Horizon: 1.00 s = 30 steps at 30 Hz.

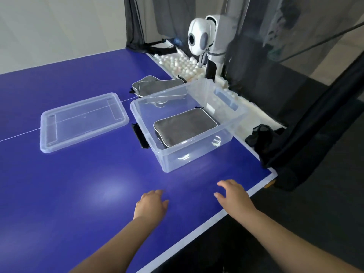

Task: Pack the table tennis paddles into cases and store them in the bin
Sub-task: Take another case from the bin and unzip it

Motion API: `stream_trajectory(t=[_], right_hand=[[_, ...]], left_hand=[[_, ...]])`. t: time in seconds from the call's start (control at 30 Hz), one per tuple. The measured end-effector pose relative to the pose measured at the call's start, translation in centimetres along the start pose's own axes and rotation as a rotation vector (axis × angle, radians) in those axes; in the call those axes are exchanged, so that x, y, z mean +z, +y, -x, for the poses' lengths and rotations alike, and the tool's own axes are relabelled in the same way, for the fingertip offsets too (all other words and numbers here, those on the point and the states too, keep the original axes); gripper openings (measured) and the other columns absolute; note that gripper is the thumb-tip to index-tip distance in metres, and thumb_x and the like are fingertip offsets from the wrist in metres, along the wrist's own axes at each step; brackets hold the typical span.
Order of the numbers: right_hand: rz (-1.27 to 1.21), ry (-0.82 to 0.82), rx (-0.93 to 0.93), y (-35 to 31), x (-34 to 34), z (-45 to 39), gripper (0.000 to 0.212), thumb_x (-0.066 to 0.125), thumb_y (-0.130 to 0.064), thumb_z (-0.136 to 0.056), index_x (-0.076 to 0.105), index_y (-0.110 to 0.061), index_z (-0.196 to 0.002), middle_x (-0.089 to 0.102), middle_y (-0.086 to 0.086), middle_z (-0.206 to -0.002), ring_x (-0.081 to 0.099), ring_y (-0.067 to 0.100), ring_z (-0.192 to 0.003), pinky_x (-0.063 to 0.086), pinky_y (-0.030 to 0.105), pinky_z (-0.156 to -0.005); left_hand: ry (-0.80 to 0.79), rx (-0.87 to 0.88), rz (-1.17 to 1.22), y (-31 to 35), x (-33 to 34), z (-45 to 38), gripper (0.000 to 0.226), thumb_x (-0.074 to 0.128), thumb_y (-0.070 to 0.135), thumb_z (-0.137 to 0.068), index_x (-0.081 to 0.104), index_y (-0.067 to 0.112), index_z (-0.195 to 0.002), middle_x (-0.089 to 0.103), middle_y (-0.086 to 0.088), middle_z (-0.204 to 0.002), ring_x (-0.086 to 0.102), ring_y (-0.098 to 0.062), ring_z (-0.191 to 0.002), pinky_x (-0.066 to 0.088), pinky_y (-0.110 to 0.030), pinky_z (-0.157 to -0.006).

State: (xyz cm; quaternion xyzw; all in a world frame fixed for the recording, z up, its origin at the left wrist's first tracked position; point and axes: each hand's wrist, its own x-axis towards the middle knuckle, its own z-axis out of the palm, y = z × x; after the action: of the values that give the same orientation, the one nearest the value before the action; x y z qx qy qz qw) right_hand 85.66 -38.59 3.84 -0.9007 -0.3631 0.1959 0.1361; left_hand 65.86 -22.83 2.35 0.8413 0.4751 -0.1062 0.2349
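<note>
While both hover empty, left hand (152, 201) fingers loose, right hand (234, 194) fingers spread — near bin (197, 156).

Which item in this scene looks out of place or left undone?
The grey paddle cases lie stacked askew on the blue table behind the clear bin, not inside it. The lid lies off beside it. Both hands are empty.

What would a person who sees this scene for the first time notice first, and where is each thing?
The clear plastic bin stands out near the right edge of the blue table, with one grey paddle case inside; its lid lies flat to its left. Behind the bin lie more grey cases, and at the far right corner a white ball machine rises over many white balls. Both empty hands, left hand and right hand, hover near the front edge.
</note>
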Motion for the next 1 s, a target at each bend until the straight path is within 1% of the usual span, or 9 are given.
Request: stream_trajectory(t=[0.2, 0.37, 0.4, 0.5, 0.57, 0.63, 0.73, 0.87, 1.0], right_hand=[[-0.011, -0.019, -0.137, 2.1, -2.6, -3.3, 0.042, 0.055, -0.039, -0.094, 0.049, -0.025, -0.133, 0.05, -0.006, -0.136, 0.048, 0.015, -0.124, 0.049, 0.029, -0.094], [-0.163, 0.041, -0.264, 1.0, -5.4, -5.0, 0.032, 0.054, -0.034, -0.095, 0.056, -0.026, -0.126, 0.055, -0.009, -0.124, 0.051, 0.012, -0.116, 0.049, 0.027, -0.09], [-0.216, 0.063, -0.287, 0.5, -6.0, -5.4, 0.03, 0.054, -0.032, -0.095, 0.058, -0.025, -0.124, 0.057, -0.011, -0.12, 0.053, 0.01, -0.113, 0.048, 0.024, -0.087], [-0.339, 0.122, -0.351, -1.8, -8.0, -7.1, 0.023, 0.057, -0.025, -0.094, 0.062, -0.023, -0.116, 0.059, -0.012, -0.11, 0.055, 0.004, -0.101, 0.039, 0.008, -0.077], [-0.369, 0.159, -0.399, -3.6, -9.4, -9.0, 0.02, 0.059, -0.022, -0.092, 0.064, -0.021, -0.112, 0.061, -0.011, -0.106, 0.056, 0.004, -0.097, 0.038, 0.006, -0.074], [-0.383, 0.196, -0.433, -5.4, -10.6, -11.3, 0.02, 0.061, -0.021, -0.091, 0.065, -0.02, -0.11, 0.062, -0.007, -0.104, 0.057, 0.006, -0.095, 0.04, 0.009, -0.075], [-0.402, 0.23, -0.434, -7.9, -12.0, -14.8, 0.02, 0.062, -0.021, -0.09, 0.066, -0.019, -0.11, 0.062, -0.006, -0.103, 0.059, 0.011, -0.094, 0.046, 0.024, -0.083], [-0.377, 0.245, -0.442, -10.5, -13.2, -19.1, 0.022, 0.061, -0.02, -0.091, 0.065, -0.016, -0.112, 0.059, -0.007, -0.102, 0.057, 0.012, -0.094, 0.042, 0.022, -0.083], [-0.367, 0.244, -0.45, -12.7, -13.8, -23.0, 0.024, 0.061, -0.023, -0.091, 0.064, -0.017, -0.114, 0.061, -0.001, -0.107, 0.057, 0.012, -0.092, 0.045, 0.024, -0.086]], left_hand=[[0.06, -0.175, 0.11, 1.7, 1.0, -0.4, 0.05, 0.048, 0.044, -0.095, 0.044, 0.026, -0.142, 0.053, 0.002, -0.139, 0.048, -0.022, -0.127, 0.044, -0.038, -0.1], [0.16, -0.283, 0.251, 1.4, -0.2, -0.7, 0.047, 0.051, 0.038, -0.095, 0.049, 0.023, -0.139, 0.057, -0.001, -0.134, 0.053, -0.024, -0.121, 0.047, -0.038, -0.097], [0.186, -0.301, 0.284, 1.2, -0.8, -1.0, 0.046, 0.051, 0.037, -0.095, 0.05, 0.021, -0.138, 0.057, -0.002, -0.134, 0.054, -0.024, -0.12, 0.048, -0.037, -0.094], [0.274, -0.358, 0.396, 0.5, -2.7, -2.4, 0.043, 0.051, 0.033, -0.096, 0.053, 0.018, -0.136, 0.059, -0.003, -0.133, 0.058, -0.025, -0.115, 0.048, -0.033, -0.083], [0.333, -0.381, 0.462, 0.0, -4.3, -3.7, 0.042, 0.05, 0.031, -0.096, 0.054, 0.016, -0.135, 0.059, -0.003, -0.133, 0.059, -0.026, -0.113, 0.046, -0.031, -0.081], [0.392, -0.383, 0.496, -0.5, -6.2, -5.4, 0.041, 0.05, 0.031, -0.096, 0.055, 0.014, -0.134, 0.06, -0.004, -0.133, 0.059, -0.028, -0.113, 0.047, -0.034, -0.086], [0.475, -0.373, 0.54, -0.6, -9.3, -8.1, 0.041, 0.05, 0.029, -0.097, 0.054, 0.012, -0.134, 0.059, -0.006, -0.134, 0.057, -0.029, -0.117, 0.043, -0.036, -0.091], [0.565, -0.332, 0.595, -0.1, -13.0, -11.8, 0.042, 0.05, 0.031, -0.098, 0.052, 0.013, -0.136, 0.059, -0.004, -0.134, 0.057, -0.027, -0.117, 0.042, -0.036, -0.094], [0.598, -0.295, 0.617, 0.5, -16.1, -15.6, 0.044, 0.048, 0.034, -0.098, 0.05, 0.015, -0.138, 0.056, -0.003, -0.136, 0.056, -0.025, -0.115, 0.037, -0.028, -0.085]])
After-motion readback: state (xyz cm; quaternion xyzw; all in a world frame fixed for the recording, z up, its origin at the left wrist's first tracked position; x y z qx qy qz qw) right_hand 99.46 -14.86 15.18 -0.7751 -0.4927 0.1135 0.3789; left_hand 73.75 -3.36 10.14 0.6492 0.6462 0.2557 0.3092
